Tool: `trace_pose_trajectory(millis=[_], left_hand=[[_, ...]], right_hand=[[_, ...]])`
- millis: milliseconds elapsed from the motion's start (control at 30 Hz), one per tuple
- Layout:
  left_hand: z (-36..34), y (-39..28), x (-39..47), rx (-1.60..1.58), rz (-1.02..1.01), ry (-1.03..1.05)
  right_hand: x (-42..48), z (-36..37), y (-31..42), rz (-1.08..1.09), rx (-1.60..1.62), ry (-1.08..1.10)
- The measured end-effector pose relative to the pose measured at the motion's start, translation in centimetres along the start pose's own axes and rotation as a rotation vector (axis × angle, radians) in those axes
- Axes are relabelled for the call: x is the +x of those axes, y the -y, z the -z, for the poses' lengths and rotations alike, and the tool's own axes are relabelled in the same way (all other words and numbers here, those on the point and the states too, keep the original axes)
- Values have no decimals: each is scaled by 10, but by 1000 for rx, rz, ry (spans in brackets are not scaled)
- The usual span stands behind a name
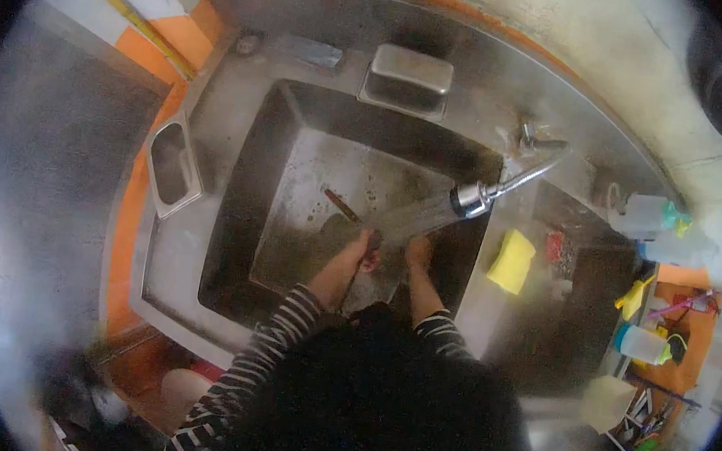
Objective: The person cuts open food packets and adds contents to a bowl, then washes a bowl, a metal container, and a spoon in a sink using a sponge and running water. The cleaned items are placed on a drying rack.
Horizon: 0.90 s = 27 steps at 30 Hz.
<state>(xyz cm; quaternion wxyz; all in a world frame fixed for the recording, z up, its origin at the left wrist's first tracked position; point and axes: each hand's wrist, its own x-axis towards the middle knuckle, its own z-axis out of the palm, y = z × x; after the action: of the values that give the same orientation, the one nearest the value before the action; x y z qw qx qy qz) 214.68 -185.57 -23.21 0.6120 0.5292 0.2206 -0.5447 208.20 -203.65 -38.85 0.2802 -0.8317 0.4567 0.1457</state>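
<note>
Both hands are low in a deep stainless steel sink basin [323,145]. My left hand [359,251] has its fingers curled beside a dark patch; what it grips is unclear. A thin brown stick or handle [341,204] reaches up and left from near its fingertips, but I cannot tell whether it is held or lies on the basin floor. My right hand [420,253] is near the basin's right side, blurred, its fingers partly hidden in shadow. Above it, a chrome spray faucet head [471,200] sends water down and left towards the hands.
An upturned steel pan [409,75] sits behind the basin; another steel pan [174,167] leans at the left rim. A yellow sponge [512,261] lies on the right ledge. Farther right are a spray bottle [643,344] and several cleaning tools. Dark specks dot the basin floor.
</note>
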Motion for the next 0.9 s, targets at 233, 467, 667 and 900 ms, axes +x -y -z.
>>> trace_pose_trajectory(millis=[233,467,667,900], left_hand=[[5,4,-6,109,-322,-13],[2,-20,-7,1170,-457,-268],[7,-15,-16,1518,-471,-282],[25,-7,-12,793,-429,-85]], right_hand=[[-10,7,17,-45,-85,-93],[22,-18,-6,47,-307,109],[-36,38,38,141,399,-135],[-161,105,124,-110,1407,611]])
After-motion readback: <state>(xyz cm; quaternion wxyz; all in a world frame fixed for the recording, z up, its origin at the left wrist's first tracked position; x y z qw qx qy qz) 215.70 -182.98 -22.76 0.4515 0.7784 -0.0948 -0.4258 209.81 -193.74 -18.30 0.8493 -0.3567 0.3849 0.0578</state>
